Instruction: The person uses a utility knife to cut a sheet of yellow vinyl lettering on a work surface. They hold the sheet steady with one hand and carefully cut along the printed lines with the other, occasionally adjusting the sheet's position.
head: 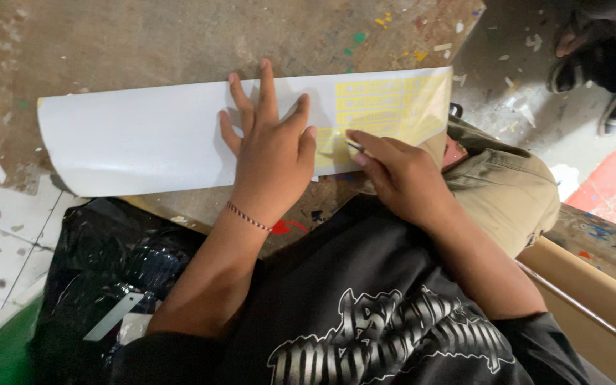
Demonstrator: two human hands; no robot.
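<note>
The right hand [401, 175] pinches a thin blade [354, 147] in a narrow grip, its tip on the yellow sticker sheet [386, 107]. Just beside it, the left hand [272, 153] lies flat and spread, grasping nothing, pressing the sheet's white backing [144, 135] onto the paint-flecked surface [180, 36] beyond.

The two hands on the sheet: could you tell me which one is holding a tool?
The right hand, pinching a thin blade at the sheet's yellow part. The left hand, the one with the wrist bracelet, lies flat and open on the white part.
</note>
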